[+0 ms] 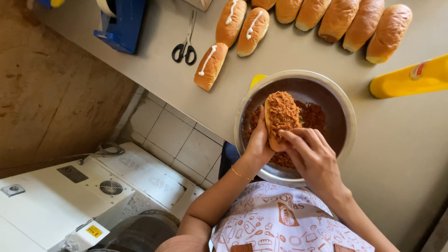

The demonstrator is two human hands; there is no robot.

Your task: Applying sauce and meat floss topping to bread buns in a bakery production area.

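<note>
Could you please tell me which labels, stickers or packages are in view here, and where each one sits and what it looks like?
Label on the yellow squeeze bottle: lying at the right edge of the counter; small pale patch with red marks near its tip.
Warning sticker: on the white machine at lower left; small yellow rectangle with dark marks.
Grey plate: on the machine's top; dark flat rectangle.
No screens or packages in view.

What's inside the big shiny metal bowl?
The round metal bowl holds brown shredded floss. Above it, the left hand and right hand hold a floss-coated bun; they hide the bowl's bottom beneath.
</note>
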